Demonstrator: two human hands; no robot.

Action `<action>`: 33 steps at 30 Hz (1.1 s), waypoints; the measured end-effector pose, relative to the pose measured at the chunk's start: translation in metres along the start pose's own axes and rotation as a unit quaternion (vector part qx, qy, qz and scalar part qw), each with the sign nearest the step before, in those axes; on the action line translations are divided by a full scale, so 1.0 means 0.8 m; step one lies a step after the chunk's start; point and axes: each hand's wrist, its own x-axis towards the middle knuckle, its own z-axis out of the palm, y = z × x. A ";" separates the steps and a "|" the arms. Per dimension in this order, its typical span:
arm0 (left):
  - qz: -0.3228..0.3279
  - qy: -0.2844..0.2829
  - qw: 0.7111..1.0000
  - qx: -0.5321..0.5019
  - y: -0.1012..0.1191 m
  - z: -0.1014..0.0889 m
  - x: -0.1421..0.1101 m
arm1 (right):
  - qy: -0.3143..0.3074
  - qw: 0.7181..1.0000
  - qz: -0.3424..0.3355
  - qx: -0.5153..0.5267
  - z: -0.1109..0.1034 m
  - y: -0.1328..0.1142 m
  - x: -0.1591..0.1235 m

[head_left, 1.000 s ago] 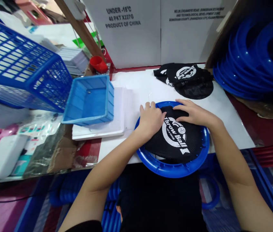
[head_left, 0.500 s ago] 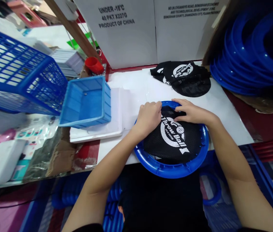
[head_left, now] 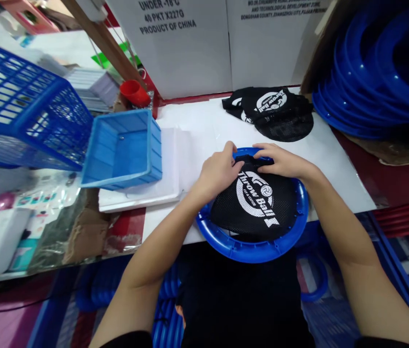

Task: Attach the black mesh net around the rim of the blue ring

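Leftmost, a blue basket stands beside a lighter blue tray that rests on a white board. Right of these, at the near edge of the white surface, lies a blue ring with a black mesh net, printed "Throw Ball", spread across it.

At the ring's far rim the left hand has its fingers curled together on the net's edge, seemingly pinching it, though the fingertips are hidden. Next to it, almost touching, the right hand lies flatter, fingers together and pressing the same edge against the rim.

Judging by this, the net is being seated onto the ring at the far side. To do it well, one hand should likely pin the seated part while the other stretches the mesh outward over the rim, working round in small bites so the print stays centred and nothing pops loose.

Farther back lie spare nets, and at far right a stack of rings.
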 end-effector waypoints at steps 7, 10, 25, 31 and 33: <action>-0.006 -0.163 0.969 -0.187 -0.050 -0.028 0.032 | 0.043 0.999 -0.002 0.031 0.003 -0.005 0.006; -0.016 -0.183 0.968 -0.171 -0.049 -0.036 0.030 | 0.058 0.998 -0.012 0.019 0.007 -0.010 0.009; 0.049 -0.128 0.976 -0.168 -0.039 -0.045 0.022 | 0.107 0.994 -0.021 0.005 0.022 -0.008 0.013; -0.010 -0.129 0.942 -0.311 -0.018 -0.028 0.012 | 0.043 0.997 -0.029 0.060 0.002 -0.003 0.003; -0.035 -0.133 0.948 -0.286 -0.011 -0.015 0.012 | 0.004 0.997 -0.025 0.072 -0.013 -0.005 -0.005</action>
